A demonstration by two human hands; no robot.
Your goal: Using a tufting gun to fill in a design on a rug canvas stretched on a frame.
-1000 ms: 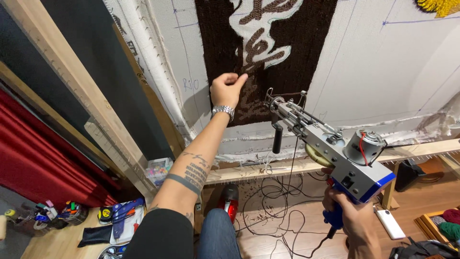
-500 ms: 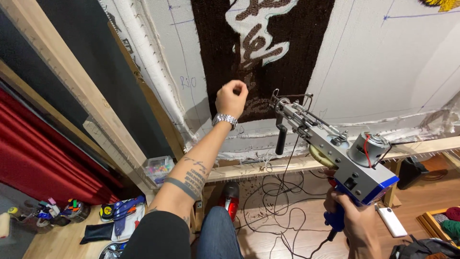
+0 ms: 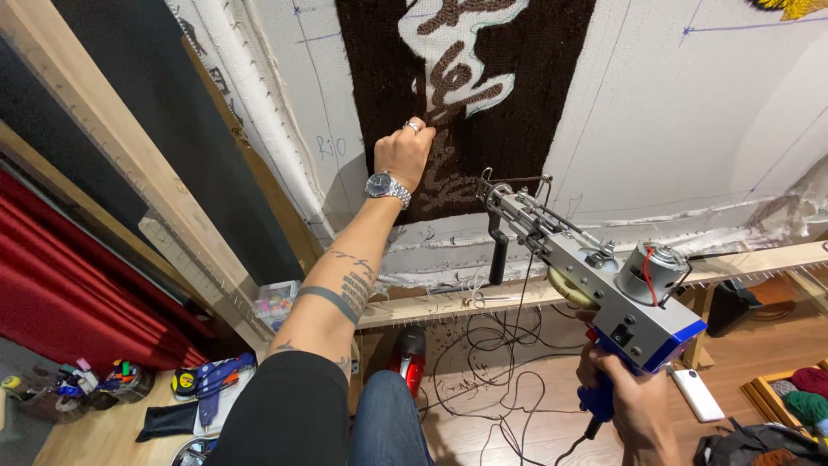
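The left hand (image 3: 404, 154) was raised against the brown tufted patch (image 3: 526, 103) on the white cloth (image 3: 681, 121), its fingers curled together in a loose fist with the knuckles pressed to the pile; whether the fingertips pinched anything could not be told. One ring sat on a finger and one watch (image 3: 385, 185) circled the wrist just below.

The right hand (image 3: 634, 410) was wrapped tightly around the blue grip of one tufting gun (image 3: 595, 276), fingers closed on it. The gun's needle end pointed up toward the cloth, just right of the left fingers, apart from them and short of the pile. Its black front handle (image 3: 498, 255) hung free, untouched.

Below the fingers ran the wooden frame rail (image 3: 759, 259) with its row of tacks. Under it, loose black cord (image 3: 483, 380) tangled on the floor beside one red object (image 3: 410, 355). Right of the right hand lay one white phone (image 3: 697, 394) and a box with three yarn balls (image 3: 802, 401).
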